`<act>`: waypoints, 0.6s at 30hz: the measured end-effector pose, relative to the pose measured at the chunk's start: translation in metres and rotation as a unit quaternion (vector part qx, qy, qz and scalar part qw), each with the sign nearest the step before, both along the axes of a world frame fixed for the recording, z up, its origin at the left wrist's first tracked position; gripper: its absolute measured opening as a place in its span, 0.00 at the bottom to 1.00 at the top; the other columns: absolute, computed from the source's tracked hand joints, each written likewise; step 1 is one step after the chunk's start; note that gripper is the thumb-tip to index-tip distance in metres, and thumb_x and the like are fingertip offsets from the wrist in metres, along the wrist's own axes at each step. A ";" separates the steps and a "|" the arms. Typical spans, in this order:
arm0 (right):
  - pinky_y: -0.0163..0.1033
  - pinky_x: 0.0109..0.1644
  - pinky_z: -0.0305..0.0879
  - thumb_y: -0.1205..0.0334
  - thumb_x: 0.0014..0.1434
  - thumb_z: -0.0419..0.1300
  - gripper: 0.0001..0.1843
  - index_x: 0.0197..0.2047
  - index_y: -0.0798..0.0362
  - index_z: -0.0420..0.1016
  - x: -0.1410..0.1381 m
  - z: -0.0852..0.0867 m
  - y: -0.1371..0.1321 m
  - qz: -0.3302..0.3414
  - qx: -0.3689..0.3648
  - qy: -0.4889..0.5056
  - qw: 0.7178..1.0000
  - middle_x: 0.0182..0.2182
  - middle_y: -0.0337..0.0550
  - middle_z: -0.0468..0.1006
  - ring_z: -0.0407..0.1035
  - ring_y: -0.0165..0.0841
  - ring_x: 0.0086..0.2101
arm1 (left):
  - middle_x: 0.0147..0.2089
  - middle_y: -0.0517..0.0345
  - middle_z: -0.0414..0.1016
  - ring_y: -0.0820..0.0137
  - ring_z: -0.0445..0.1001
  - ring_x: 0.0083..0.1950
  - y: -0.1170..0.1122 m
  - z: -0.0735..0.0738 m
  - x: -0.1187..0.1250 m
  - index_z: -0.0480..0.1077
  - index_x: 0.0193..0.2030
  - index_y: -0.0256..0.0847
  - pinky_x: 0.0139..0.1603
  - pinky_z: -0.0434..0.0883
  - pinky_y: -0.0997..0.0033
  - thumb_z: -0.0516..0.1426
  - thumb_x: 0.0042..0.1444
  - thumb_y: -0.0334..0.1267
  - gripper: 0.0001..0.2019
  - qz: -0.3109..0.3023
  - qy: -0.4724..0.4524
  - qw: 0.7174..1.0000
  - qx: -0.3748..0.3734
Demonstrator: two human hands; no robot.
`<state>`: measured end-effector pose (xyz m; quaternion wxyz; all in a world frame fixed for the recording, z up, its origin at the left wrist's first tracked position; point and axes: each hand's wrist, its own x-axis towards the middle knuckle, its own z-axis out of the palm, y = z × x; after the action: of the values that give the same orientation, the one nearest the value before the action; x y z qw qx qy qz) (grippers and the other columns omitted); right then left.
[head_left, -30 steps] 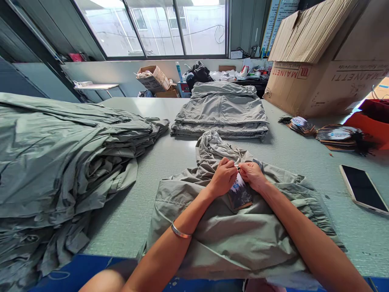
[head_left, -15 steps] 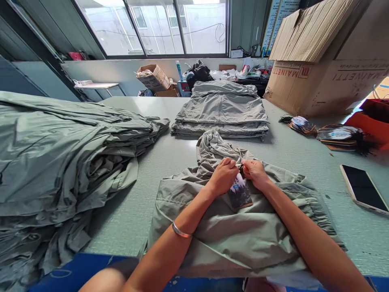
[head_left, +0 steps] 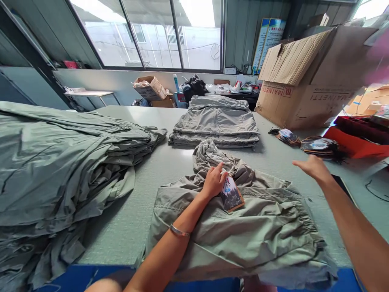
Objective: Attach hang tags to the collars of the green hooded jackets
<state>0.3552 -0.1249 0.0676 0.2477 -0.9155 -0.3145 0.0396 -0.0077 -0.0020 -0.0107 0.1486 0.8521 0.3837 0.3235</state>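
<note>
A grey-green jacket (head_left: pixel 243 227) with a gathered hood (head_left: pixel 208 154) lies folded on the table in front of me. A printed hang tag (head_left: pixel 231 196) with a dark forest picture rests on its upper part. My left hand (head_left: pixel 213 181) is closed at the tag's top end, over the collar area; the cord there is mostly hidden by the fingers. Off to the right, my right hand (head_left: pixel 314 167) is over the table with its thumb stretched out and nothing seen in it, close to a bundle of hang tags (head_left: pixel 320 145).
Unfolded matching garments (head_left: pixel 60 162) are heaped at left. A folded stack (head_left: pixel 215 121) sits beyond the jacket. At right are a smaller tag bundle (head_left: pixel 287 136), a large cardboard box (head_left: pixel 304 101), red cloth (head_left: pixel 358 142) and a phone (head_left: pixel 343 184) partly behind my right arm.
My right hand has left the tag's cord and moved right, toward the tag bundles. My left hand has stayed at the tag and shifted slightly. The view has tilted up and turned slightly right.
</note>
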 end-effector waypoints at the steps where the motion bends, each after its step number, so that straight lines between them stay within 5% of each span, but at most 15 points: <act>1: 0.57 0.52 0.65 0.42 0.41 0.69 0.49 0.59 0.64 0.65 0.016 -0.008 -0.019 -0.061 -0.019 -0.031 0.997 0.55 0.80 0.68 0.64 0.65 0.55 | 0.44 0.49 0.77 0.61 0.72 0.48 0.000 0.001 0.001 0.61 0.64 0.36 0.56 0.68 0.55 0.51 0.63 0.40 0.23 0.004 -0.005 1.000 -0.003; 3: 0.62 0.55 0.60 0.36 0.36 0.70 0.65 0.67 0.66 0.52 0.038 -0.028 -0.054 -0.149 -0.045 -0.041 0.987 0.63 0.85 0.54 0.51 0.69 0.63 | 0.43 0.49 0.77 0.61 0.72 0.47 -0.001 0.001 0.002 0.60 0.65 0.35 0.55 0.68 0.56 0.52 0.62 0.40 0.25 0.008 -0.011 1.000 -0.007; 6: 0.65 0.58 0.55 0.34 0.33 0.70 0.71 0.70 0.64 0.46 0.055 -0.055 -0.091 -0.207 -0.065 -0.010 0.976 0.65 0.85 0.48 0.44 0.68 0.66 | 0.43 0.48 0.77 0.59 0.71 0.47 0.000 0.002 0.003 0.59 0.65 0.33 0.56 0.68 0.55 0.52 0.62 0.40 0.26 0.007 -0.009 1.000 -0.012; 10: 0.65 0.61 0.52 0.36 0.33 0.71 0.63 0.66 0.61 0.56 0.063 -0.071 -0.102 -0.236 -0.046 0.034 0.970 0.64 0.85 0.51 0.46 0.68 0.65 | 0.43 0.48 0.78 0.59 0.72 0.48 0.004 0.000 0.004 0.60 0.65 0.33 0.56 0.68 0.54 0.52 0.62 0.40 0.26 0.007 -0.014 1.000 -0.020; 18: 0.64 0.58 0.58 0.37 0.31 0.71 0.53 0.54 0.65 0.68 0.070 -0.068 -0.099 -0.237 -0.037 0.054 0.969 0.59 0.83 0.59 0.54 0.66 0.61 | 0.41 0.51 0.79 0.60 0.72 0.46 0.011 -0.002 0.002 0.66 0.60 0.39 0.55 0.68 0.56 0.51 0.62 0.42 0.21 -0.006 -0.009 1.000 -0.012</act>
<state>0.4252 -0.2236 -0.0006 0.2329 -0.9689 -0.0732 0.0411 -0.0059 0.0094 -0.0125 0.1643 0.8493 0.3814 0.3261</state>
